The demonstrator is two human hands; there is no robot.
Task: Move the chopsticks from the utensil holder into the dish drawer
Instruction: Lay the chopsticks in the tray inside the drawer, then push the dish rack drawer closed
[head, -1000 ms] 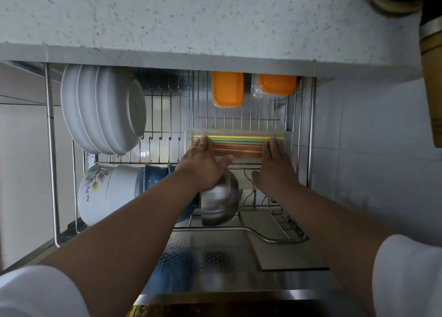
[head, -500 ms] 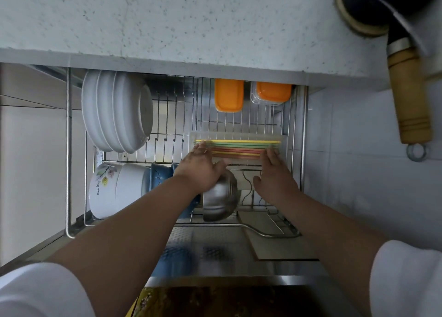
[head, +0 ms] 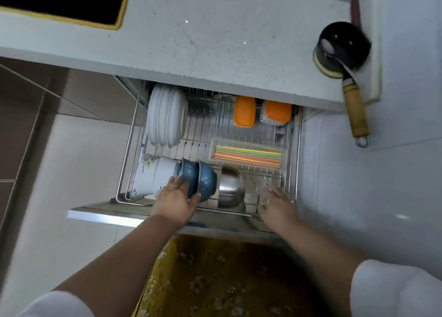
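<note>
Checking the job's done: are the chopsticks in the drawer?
In. The chopsticks lie flat in a clear tray on the pulled-out drawer's wire rack.

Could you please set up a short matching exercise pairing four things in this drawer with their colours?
Things:
1. chopsticks
2. plates
3. lids
4. steel bowl

Colours:
A. white
B. silver
C. mixed yellow, green, orange and red
D. orange

Pairs: 1-C, 2-A, 3-D, 4-B
</note>
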